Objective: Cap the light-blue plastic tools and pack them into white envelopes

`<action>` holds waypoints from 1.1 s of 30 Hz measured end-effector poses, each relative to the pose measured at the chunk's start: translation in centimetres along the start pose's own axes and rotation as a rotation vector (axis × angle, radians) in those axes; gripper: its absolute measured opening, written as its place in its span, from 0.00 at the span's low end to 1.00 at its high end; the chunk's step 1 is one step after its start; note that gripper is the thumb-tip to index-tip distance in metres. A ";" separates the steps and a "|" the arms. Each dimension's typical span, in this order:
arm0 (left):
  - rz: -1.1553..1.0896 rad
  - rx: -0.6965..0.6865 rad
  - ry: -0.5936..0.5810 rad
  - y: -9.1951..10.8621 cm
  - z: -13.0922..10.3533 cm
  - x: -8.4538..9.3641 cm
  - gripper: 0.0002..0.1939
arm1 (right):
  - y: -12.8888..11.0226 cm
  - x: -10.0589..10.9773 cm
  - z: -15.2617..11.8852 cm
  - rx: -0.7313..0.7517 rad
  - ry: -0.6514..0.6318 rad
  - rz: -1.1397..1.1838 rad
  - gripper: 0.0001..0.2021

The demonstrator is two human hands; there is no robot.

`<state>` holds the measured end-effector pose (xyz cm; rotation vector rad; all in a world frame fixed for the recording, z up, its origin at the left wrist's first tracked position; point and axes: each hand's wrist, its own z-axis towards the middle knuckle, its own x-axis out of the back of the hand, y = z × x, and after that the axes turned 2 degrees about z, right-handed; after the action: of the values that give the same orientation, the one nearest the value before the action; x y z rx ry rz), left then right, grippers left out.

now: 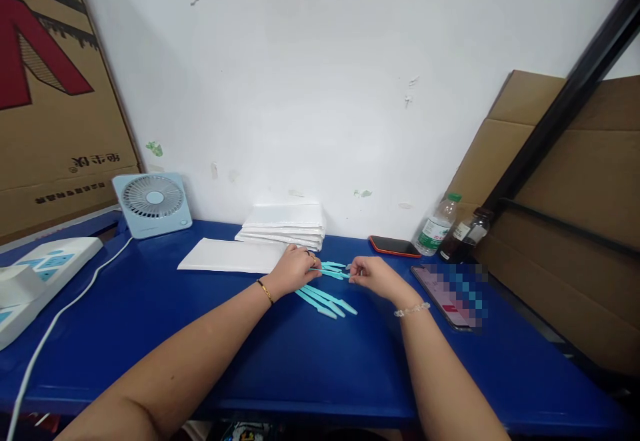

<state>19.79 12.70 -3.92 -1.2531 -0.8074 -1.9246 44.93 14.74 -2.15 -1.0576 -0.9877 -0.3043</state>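
Note:
Several slim turquoise sticks with wider, paler ends, which look like eyebrow razors (327, 302), lie fanned out on the blue table. My left hand (296, 271) is closed around the handles of a few more turquoise eyebrow razors (333, 269) just beyond that fan. Opposite it, my right hand (371, 277) pinches the tip of one of these razors between thumb and fingers. A flat white mailer envelope (225, 255) lies partly under or behind my left hand. Behind it is a stack of white mailer envelopes (283, 217) by the wall.
At the left stand a light-blue fan (154, 204) and a white power strip (55, 261) with a cable (75, 301). An orange-edged phone (395, 246), a second phone (445, 297), a water bottle (437, 227) and a dark drink bottle (465, 235) are at the right.

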 end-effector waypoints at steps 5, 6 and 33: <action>-0.036 0.139 0.062 -0.8 -0.2 0.5 0.16 | 0.3 0.9 -0.2 -0.028 0.172 -0.034 0.08; -0.063 0.138 0.053 -0.7 -0.2 0.7 0.18 | 0.1 0.8 -0.4 -0.017 0.123 -0.015 0.10; 0.019 0.146 0.018 -1.4 -0.1 1.0 0.08 | 0.7 0.7 -0.1 -0.039 0.059 -0.119 0.03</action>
<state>18.36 13.21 -3.17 -1.1496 -0.9059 -1.8247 45.84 15.18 -2.00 -1.0208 -0.9970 -0.4514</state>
